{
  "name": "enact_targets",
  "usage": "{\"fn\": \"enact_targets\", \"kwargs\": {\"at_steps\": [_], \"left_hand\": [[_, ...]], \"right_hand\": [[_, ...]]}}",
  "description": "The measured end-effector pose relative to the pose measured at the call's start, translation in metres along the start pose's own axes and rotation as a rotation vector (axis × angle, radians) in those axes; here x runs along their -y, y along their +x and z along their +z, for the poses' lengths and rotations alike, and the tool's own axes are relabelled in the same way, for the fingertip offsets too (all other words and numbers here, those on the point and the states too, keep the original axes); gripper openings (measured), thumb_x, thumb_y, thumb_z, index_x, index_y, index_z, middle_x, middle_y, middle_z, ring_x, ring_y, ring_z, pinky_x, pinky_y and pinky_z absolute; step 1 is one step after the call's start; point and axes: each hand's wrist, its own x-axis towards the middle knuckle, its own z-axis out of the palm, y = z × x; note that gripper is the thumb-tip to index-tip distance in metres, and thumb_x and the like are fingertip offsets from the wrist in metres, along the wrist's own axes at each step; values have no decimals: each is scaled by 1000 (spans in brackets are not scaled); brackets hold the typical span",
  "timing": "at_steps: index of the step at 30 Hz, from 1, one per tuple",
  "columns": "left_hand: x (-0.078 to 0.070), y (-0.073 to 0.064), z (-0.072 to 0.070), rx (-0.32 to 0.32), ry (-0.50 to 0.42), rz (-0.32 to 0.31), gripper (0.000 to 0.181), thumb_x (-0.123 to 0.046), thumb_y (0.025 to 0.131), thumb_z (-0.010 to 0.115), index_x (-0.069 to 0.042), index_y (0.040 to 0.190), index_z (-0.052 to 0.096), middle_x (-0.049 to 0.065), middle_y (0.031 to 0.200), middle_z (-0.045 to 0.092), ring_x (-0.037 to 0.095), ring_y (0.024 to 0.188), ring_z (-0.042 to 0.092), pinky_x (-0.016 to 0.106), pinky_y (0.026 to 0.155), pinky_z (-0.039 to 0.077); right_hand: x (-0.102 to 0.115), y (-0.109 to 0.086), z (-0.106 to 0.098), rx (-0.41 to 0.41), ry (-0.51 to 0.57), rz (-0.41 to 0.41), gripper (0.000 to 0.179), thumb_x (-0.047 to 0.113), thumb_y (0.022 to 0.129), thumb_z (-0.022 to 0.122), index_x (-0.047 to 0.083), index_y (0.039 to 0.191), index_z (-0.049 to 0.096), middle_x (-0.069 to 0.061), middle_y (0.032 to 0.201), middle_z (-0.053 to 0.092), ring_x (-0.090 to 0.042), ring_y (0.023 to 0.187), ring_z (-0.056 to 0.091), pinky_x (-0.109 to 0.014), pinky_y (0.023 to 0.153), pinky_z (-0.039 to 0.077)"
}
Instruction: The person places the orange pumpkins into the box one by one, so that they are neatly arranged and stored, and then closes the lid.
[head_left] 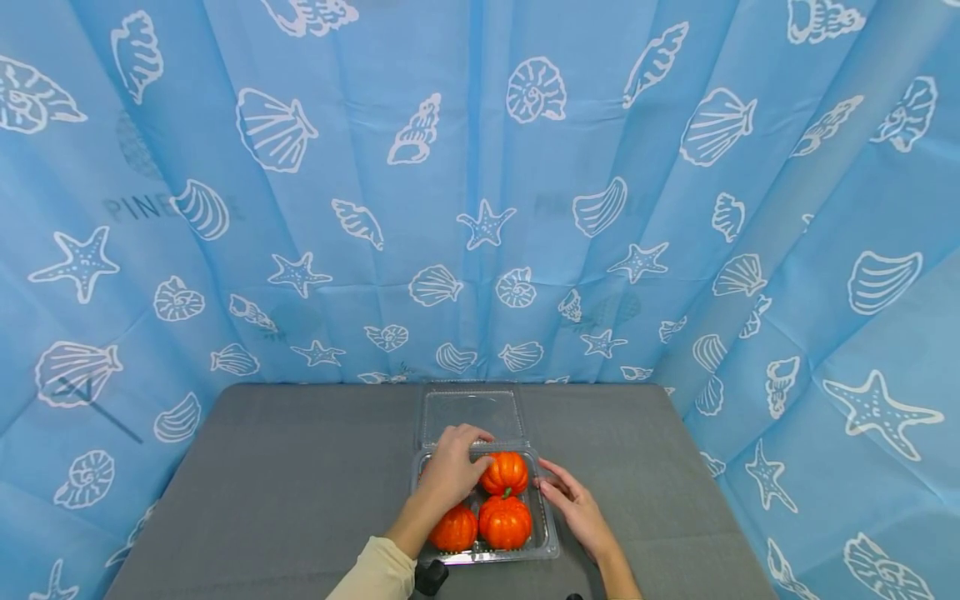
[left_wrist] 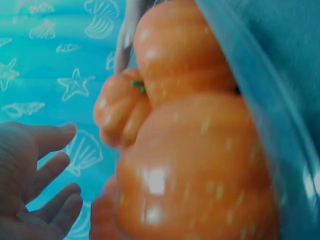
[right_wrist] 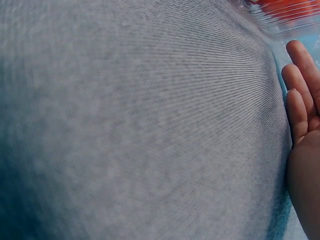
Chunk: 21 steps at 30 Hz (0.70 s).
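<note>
A clear plastic clamshell box (head_left: 550, 537) stands with its lid (head_left: 471, 417) folded back behind it. Small orange toy pumpkins lie in it: one at the back right (head_left: 507, 473), one at the front right (head_left: 506, 525), one at the front left (head_left: 454, 530). My left hand (head_left: 453, 468) is over the back left of the box, hiding most of that corner; its fingers (left_wrist: 59, 162) are apart and loosely extended beside the pumpkins in the left wrist view. At the box's right wall rests my right hand (head_left: 573, 507), its fingers (right_wrist: 297, 107) relaxed with fingertips right at the side.
A grey cloth-covered table (head_left: 322, 475) extends around the box. Behind it and along both sides hangs a blue curtain (head_left: 480, 167) with white shell and starfish prints. A small black object (head_left: 431, 577) shows by the left wrist at the box's front edge.
</note>
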Motion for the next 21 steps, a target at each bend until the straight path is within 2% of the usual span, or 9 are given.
{"fn": "enact_targets", "kwargs": {"at_steps": [6,9,13,21], "left_hand": [[20,2,-12,-100,40,-30,28,-20,84,84,-20,110,75,-1,113,71,23,107,59,44,92,53],[30,2,-18,-137,26,-59,32,-19,83,85,-17,113,74,3,116,70,28,109,59,48,94,52],[43,1,-23,-159,-11,-122,37,-19,85,83,-15,120,71,7,124,66,31,114,57,52,95,51],[71,1,-27,-199,-100,-167,49,-20,87,82,-14,132,65,13,135,61,37,124,56,57,104,48]], "right_hand": [[0,0,0,3,1,2,49,28,103,61,16,149,52,-17,135,67,-3,115,67,-13,94,50],[0,0,0,2,3,9,49,28,103,61,16,149,52,-17,135,67,-1,114,66,-13,94,50],[0,0,0,2,4,13,49,28,103,61,16,149,52,-17,135,67,1,114,66,-12,94,50],[-1,1,1,-13,-4,9,47,27,103,60,16,149,53,-17,133,68,3,110,66,-13,94,50]]}}
